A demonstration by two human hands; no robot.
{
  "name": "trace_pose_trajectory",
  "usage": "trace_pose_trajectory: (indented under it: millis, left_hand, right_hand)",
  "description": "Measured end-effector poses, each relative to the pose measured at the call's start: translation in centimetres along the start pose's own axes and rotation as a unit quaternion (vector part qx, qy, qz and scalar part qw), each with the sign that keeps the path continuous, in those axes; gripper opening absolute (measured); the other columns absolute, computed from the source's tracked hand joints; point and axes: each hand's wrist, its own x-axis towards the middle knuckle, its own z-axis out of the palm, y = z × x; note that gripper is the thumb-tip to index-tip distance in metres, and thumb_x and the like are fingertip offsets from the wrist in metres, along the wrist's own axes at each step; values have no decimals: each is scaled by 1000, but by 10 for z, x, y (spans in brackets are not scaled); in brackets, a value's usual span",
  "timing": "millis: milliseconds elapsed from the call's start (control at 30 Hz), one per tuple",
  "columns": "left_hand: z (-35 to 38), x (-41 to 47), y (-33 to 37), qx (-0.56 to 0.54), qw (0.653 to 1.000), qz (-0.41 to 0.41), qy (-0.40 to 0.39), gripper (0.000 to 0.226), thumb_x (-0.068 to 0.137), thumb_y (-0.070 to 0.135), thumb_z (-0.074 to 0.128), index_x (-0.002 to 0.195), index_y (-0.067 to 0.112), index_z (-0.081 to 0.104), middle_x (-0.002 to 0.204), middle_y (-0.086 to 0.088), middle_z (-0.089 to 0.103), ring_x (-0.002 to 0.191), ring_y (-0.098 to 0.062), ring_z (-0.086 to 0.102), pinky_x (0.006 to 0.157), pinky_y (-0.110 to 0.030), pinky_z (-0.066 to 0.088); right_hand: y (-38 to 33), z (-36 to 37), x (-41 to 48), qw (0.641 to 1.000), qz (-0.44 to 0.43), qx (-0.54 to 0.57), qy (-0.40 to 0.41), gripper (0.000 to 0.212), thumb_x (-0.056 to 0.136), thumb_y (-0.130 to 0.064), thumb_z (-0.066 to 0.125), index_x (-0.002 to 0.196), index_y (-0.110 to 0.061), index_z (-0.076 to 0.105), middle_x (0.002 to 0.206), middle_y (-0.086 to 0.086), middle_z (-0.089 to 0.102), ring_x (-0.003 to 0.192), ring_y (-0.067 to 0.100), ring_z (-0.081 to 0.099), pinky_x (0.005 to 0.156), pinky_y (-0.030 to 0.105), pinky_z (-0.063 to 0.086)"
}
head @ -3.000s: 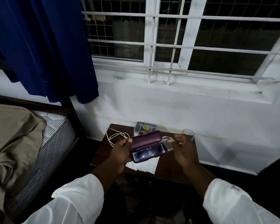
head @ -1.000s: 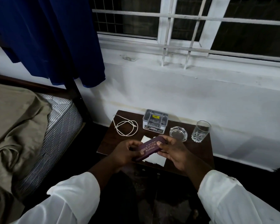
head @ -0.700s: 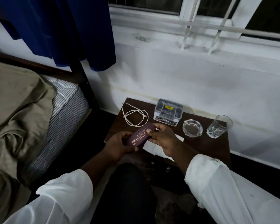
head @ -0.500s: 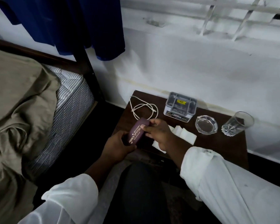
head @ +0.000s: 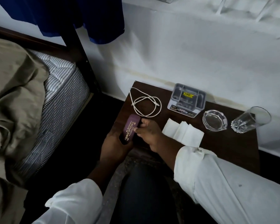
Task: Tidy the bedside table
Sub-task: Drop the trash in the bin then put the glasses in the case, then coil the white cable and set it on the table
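While both hands grip it, closed glasses case point(head: 130, 128) sits at table point(head: 229, 147) front-left edge: left hand point(head: 114, 143) under near end, right hand point(head: 148, 131) pinching its side.

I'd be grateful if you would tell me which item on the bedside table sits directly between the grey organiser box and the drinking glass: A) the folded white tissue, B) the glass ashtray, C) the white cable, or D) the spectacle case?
B: the glass ashtray lies on the bedside table right of the grey organiser box and left of the drinking glass.
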Motion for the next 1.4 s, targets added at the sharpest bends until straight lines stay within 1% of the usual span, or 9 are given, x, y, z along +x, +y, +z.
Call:
trace_pose_trajectory:
  millis: [167, 367, 533, 600, 767, 867, 1000, 1233, 1400]
  left_hand:
    - [2, 6, 0, 23, 1000, -7, 2, 33, 72, 40, 79, 88, 13, 69, 87, -9, 66, 83, -28, 64, 66, -27, 36]
    - [4, 6, -1, 46, 999, -26, -2, 35, 72, 42, 79, 91, 13, 69, 93, -12, 65, 89, -31, 64, 73, -34, 48]
    - [4, 6, -4, 45, 999, -31, 3, 37, 71, 43, 79, 94, 14, 70, 94, -11, 64, 88, -31, 65, 72, -32, 50]
    - [4, 6, -5, 43, 999, -33, 1, 40, 72, 44, 77, 98, 15, 70, 95, -10, 64, 88, -31, 66, 72, -32, 51]
    - [1, 6, -4, 62, 998, -29, -17, 53, 74, 48, 77, 116, 16, 70, 105, -13, 65, 98, -32, 65, 78, -31, 49]
    - [-4, 4, -1, 75, 997, -19, -30, 66, 77, 56, 74, 129, 17, 63, 114, -15, 65, 105, -34, 64, 87, -37, 54]
    - [-13, 6, 9, 113, 993, -10, -22, 77, 82, 69, 62, 143, 24, 48, 123, -14, 59, 116, -36, 57, 98, -45, 50]
    - [-10, 58, 41, 97, 995, -8, -19, 63, 87, 59, 63, 134, 18, 55, 128, -15, 62, 123, -37, 55, 104, -43, 45]
    - [0, 105, 51, 78, 996, -20, -24, 54, 85, 57, 66, 119, 15, 62, 116, -14, 70, 112, -36, 65, 95, -43, 53]
  right_hand:
    - [3, 4, 0, 1000, 10, 2, -13, 49, 91, 10, 61, 138, 4, 51, 114, 13, 63, 104, 20, 59, 79, 20, 50]
    - [4, 7, 3, 999, 10, -34, -5, 51, 90, 5, 65, 139, 3, 50, 135, 28, 59, 114, 29, 61, 107, 44, 47]
    - [4, 9, 4, 998, 12, -62, -4, 32, 88, 5, 65, 120, 6, 62, 109, 23, 68, 96, 27, 61, 90, 41, 52]
    - [3, 11, 3, 997, 14, -73, -2, 31, 87, 3, 68, 118, 5, 63, 112, 25, 69, 95, 27, 62, 95, 46, 53]
    - [2, 10, 1, 993, 17, -117, 4, 68, 85, -8, 75, 145, 2, 44, 137, 18, 58, 125, 28, 58, 109, 39, 46]
    - [1, 7, -2, 991, 24, -135, 6, 75, 85, -12, 76, 150, -4, 39, 143, 17, 55, 130, 28, 56, 112, 38, 44]
    - [2, -8, -10, 988, 10, -149, 38, 65, 86, -18, 76, 145, -10, 49, 138, 12, 60, 125, 24, 60, 102, 28, 45]
    - [2, -42, -7, 982, -18, -161, 100, 52, 86, -24, 75, 135, -15, 60, 129, 7, 67, 119, 21, 63, 104, 32, 47]
    - [5, -65, 9, 975, -58, -177, 119, 40, 86, -22, 74, 125, -15, 67, 120, 6, 69, 112, 21, 64, 90, 25, 45]
